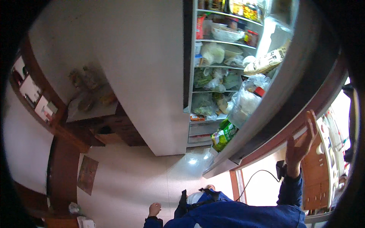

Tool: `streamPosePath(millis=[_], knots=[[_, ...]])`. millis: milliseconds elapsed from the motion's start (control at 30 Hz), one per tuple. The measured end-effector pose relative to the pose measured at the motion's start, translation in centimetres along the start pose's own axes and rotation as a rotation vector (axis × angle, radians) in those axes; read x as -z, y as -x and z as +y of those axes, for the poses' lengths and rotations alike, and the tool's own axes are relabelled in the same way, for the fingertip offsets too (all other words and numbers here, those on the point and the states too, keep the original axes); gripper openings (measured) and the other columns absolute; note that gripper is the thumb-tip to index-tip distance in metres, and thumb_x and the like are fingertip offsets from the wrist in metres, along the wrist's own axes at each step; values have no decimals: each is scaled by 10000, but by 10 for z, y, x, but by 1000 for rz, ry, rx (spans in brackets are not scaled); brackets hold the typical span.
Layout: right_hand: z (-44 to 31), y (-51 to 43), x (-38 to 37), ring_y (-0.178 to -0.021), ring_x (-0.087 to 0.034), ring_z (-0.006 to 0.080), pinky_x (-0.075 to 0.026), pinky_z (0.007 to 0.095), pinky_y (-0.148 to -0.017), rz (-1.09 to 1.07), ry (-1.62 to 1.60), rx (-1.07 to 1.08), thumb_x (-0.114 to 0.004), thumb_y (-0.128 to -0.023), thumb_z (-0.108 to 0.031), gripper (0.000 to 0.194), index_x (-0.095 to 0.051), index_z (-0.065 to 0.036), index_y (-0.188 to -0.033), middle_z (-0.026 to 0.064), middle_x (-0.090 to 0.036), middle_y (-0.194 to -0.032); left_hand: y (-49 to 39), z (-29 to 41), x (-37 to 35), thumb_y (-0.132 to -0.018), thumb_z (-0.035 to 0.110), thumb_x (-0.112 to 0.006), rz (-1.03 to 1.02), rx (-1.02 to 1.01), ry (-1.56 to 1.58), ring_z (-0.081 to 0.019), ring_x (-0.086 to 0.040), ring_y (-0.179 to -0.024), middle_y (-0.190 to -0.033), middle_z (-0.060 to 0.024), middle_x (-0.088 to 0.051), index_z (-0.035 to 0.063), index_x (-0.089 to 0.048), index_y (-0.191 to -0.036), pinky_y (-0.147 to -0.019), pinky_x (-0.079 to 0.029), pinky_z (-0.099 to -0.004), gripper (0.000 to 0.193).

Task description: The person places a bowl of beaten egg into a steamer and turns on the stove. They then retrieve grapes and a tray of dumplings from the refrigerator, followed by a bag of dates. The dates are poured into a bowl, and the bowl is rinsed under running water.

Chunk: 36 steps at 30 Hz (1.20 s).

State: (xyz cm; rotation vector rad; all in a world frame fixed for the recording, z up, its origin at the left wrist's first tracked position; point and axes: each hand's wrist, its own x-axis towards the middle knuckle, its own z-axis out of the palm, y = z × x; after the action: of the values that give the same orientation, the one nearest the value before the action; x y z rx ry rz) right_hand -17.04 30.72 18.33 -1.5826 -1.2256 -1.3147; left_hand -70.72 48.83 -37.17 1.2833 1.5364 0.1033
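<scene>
A refrigerator (159, 85) stands before me with its door (256, 131) swung out to the right. My right hand (299, 145) is raised by the outer side of that door, thumb spread from the fingers, holding nothing. Whether it touches the door I cannot tell. My left hand (154, 209) hangs low at my left side, fingers curled, with no object visible in it. On the lit shelves are a bowl (226, 33), a red-lidded jar (251, 38) and bagged greens (204, 104). The door racks hold a pale printed package (266, 61), a clear plastic bag (245, 102) and a green package (225, 135).
A cable (258, 171) runs from a dark device (281, 170) at my right wrist towards my waist. Behind the right arm are wooden cabinets (315, 171) with a cluttered counter. At left, a low cabinet (122, 128) carries bagged items; a mat (87, 174) lies on the tiled floor (131, 176).
</scene>
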Motion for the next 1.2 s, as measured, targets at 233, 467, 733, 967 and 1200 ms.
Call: streamPosePath(millis=[233,467,733,967,1200], knots=[[42,27,-20,-1324,-389,281,-336,414,-1091,38,101,-326,-660,-881,-445,844,-215,-68,-1491,158,-349,-1472,-86,105,44,-842,293,-594,-68,-138,-392,-219,-690,-680,-796,-122,-711,14,-670,-1016,-703,-547,-351,338],[51,24,-30,-1295,-405,306,-340,425,-1085,190,278,-573,-660,-888,-389,812,-218,-88,-1499,184,-353,-1444,-160,196,19,-842,293,-600,-293,-151,-288,-188,-681,-676,-827,-98,-707,19,-673,-1018,-656,-545,-321,333],[81,34,-26,-1336,-370,301,-353,431,-1082,217,372,-578,-501,-1002,-310,604,-221,-102,-1495,153,-301,-1488,-186,217,26,-853,326,-614,-428,-118,-489,-178,-674,-666,-796,-86,-698,12,-680,-1007,-650,-542,-309,356],[99,46,-9,-1321,-398,333,-361,497,-1082,228,478,-625,-483,-995,-393,601,-256,-126,-1483,169,-344,-1472,-209,242,28,-852,353,-577,-418,-138,-638,-185,-673,-667,-722,-90,-689,39,-697,-941,-674,-532,-339,347],[104,60,7,-1269,-456,401,-419,546,-1027,130,876,-561,-421,-985,-498,624,-274,-142,-1476,213,-359,-1457,-248,330,-49,-902,335,-580,-638,-471,-723,-147,-618,-645,-738,-37,-644,29,-663,-894,-616,-504,-299,317]])
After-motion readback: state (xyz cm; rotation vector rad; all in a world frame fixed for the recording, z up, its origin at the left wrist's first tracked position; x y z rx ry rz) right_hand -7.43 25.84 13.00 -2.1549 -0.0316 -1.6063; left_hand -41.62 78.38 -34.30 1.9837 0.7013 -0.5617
